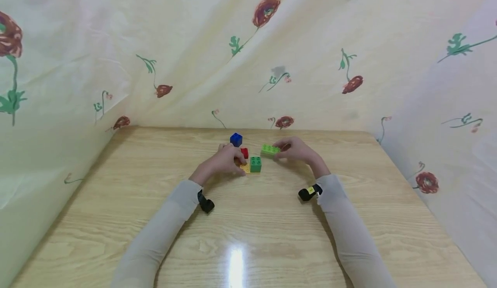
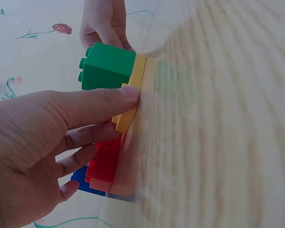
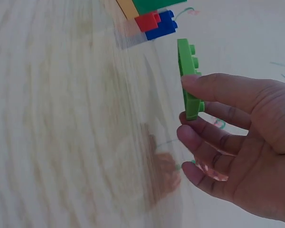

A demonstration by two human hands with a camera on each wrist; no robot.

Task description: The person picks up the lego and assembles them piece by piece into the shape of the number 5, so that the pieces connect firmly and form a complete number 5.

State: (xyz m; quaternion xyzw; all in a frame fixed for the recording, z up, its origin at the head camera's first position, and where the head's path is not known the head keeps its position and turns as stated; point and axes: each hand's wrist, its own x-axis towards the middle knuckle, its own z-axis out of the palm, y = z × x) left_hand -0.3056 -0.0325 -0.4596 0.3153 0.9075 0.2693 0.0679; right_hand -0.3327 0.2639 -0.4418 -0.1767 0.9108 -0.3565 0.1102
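My left hand [image 1: 223, 160] pinches a flat yellow toy building brick [image 2: 127, 119] low on the table, thumb on its near side and fingers round its end. A dark green brick [image 1: 255, 164] is mounted on the yellow one's other end. Just beyond the left fingers stand a red brick [image 1: 244, 153] and a blue brick [image 1: 236, 140], partly hidden by that hand in the left wrist view. In my right hand [image 1: 298, 150], a thin light green brick [image 3: 185, 59] is pinched by one end between thumb and fingers, studs showing, held above the table to the right of the others.
The wood-grain table [image 1: 252, 223] reaches back to a floral cloth [image 1: 202, 63] that hangs behind it and along both sides. Each wrist wears a black camera, the left camera [image 1: 206, 202] and the right camera [image 1: 309, 192].
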